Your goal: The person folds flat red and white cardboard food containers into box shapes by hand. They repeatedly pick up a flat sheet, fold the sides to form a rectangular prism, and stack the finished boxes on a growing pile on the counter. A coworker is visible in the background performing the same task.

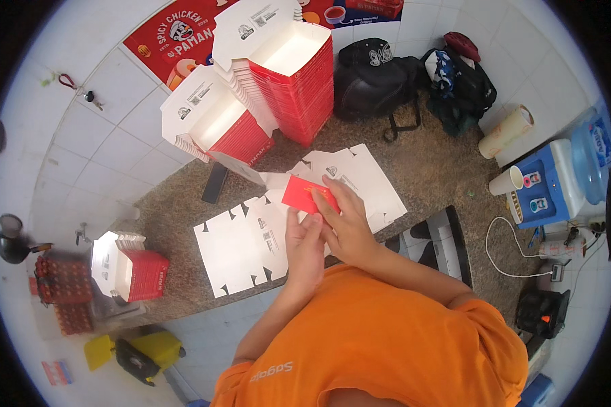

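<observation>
Over the counter's middle, my left hand (pixel 305 245) and my right hand (pixel 346 218) come together on a red-and-white paper food box (pixel 297 192), partly folded. Its red panel faces up, and a white flap sticks out on the left. My right fingers lie across the red panel, while my left fingers and thumb close at its lower edge. Under and beside the hands are flat box blanks (pixel 234 247), white side up with dark notch marks. More flat blanks (pixel 377 186) lie to the right. My palms hide part of the box.
A tall stack of folded boxes (pixel 292 88) and a shorter stack (pixel 241 139) stand at the back. A small stack (pixel 146 275) sits left. A dark phone (pixel 215 183), a black bag (pixel 377 81), a paper cup (pixel 506 182) and a water dispenser (pixel 557 180) are around the counter.
</observation>
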